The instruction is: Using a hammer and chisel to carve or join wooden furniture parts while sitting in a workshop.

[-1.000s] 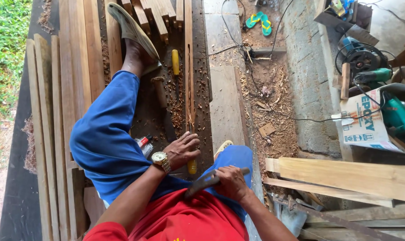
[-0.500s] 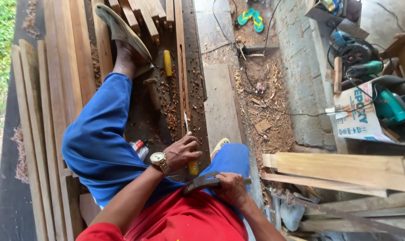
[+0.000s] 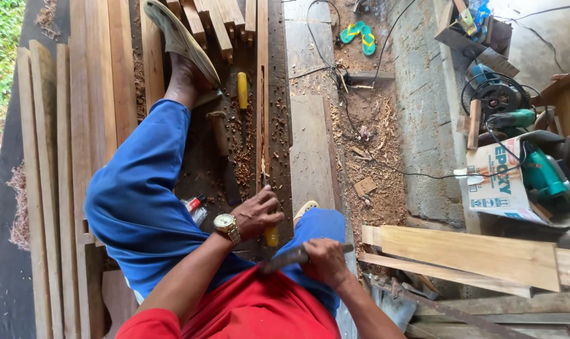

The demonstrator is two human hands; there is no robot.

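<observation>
My left hand (image 3: 258, 212), with a gold wristwatch, grips a yellow-handled chisel (image 3: 271, 235) whose blade rests on a long narrow wooden strip (image 3: 263, 94) lying on a dark plank. My right hand (image 3: 322, 260) is closed around the dark handle of a hammer-like tool (image 3: 291, 257) held across my lap, just below the chisel handle. I sit in blue trousers and a red shirt, left leg stretched forward with a sandal (image 3: 181, 37) on the foot.
A second yellow-handled tool (image 3: 241, 91) and wood shavings lie beside the strip. Planks are stacked at left (image 3: 65, 157) and lower right (image 3: 473, 254). Power tools (image 3: 498, 94), a cardboard box (image 3: 501, 182), cables and green flip-flops (image 3: 360, 34) sit at right.
The view has shifted slightly down and left. Both hands keep their hold and stay in nearly the same place on the strip.
</observation>
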